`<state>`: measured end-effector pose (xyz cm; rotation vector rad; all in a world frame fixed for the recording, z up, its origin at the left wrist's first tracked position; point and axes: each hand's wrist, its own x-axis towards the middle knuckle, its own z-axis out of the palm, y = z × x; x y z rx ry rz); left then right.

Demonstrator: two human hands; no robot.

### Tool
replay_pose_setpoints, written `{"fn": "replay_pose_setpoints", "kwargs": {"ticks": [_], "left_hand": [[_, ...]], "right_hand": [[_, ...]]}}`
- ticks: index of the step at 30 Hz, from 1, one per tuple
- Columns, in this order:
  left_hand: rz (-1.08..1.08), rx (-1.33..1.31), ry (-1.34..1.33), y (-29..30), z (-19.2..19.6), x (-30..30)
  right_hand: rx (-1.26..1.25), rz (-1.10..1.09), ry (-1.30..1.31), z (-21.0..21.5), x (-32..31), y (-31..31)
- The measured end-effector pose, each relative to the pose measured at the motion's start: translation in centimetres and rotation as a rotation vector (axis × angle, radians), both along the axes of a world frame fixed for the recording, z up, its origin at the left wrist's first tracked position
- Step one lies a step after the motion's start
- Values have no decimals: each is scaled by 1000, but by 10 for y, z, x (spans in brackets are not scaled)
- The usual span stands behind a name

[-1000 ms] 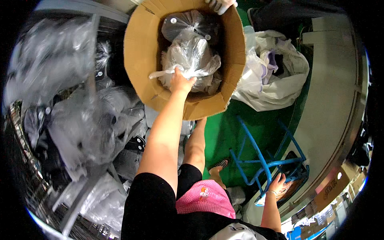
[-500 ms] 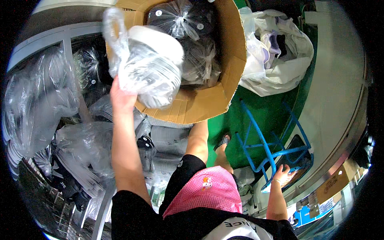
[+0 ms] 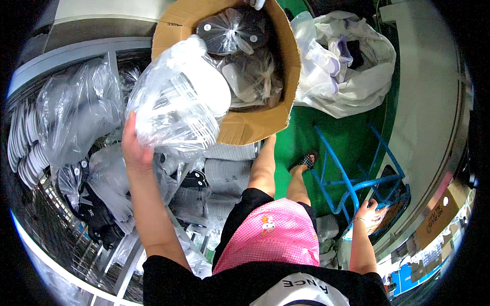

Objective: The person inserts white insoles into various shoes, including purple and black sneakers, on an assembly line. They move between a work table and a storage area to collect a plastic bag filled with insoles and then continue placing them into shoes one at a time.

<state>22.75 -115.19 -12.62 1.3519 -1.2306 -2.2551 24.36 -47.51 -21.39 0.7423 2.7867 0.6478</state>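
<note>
My left hand point(image 3: 137, 145) is closed on the side of a clear plastic bag point(image 3: 176, 102) packed with stacked, rounded white pieces. That bag hangs over the left edge of an open cardboard box point(image 3: 245, 128). Inside the box lie a knotted clear bag of black pieces point(image 3: 232, 31) and, nearer me, a bag of paler grey pieces point(image 3: 250, 76). Low on the right, my right hand point(image 3: 368, 216) has its fingers bent round the edge of a blue metal-framed stool point(image 3: 347, 186), which stands tilted on the green floor.
Metal racking point(image 3: 113, 76) on the left holds several bags of stacked grey and black pieces. Behind the stool is a pale wall point(image 3: 426, 92). A big white sack point(image 3: 352, 104) with white and lilac pieces sits right of the box. Something pale, partly cut off, shows at the box's far rim.
The bag of white pieces has swung lower and left, its upper end now slumped over instead of standing up. My left hand moved left with it. My right hand stays on the stool.
</note>
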Motion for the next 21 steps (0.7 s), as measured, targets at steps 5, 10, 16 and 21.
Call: {"fn": "replay_pose_setpoints", "kwargs": {"ticks": [5, 10, 16, 21], "left_hand": [[-124, -226, -37, 14, 5, -5], [-647, -775, -319, 83, 32, -13], [-1100, -1379, 46, 162, 76, 0], [-1317, -979, 373, 263, 87, 38]], "right_hand": [[-58, 67, 72, -7, 5, 14], [-58, -52, -12, 2, -3, 2], [-849, 429, 110, 62, -45, -120], [-2463, -1495, -296, 70, -50, -278]]}}
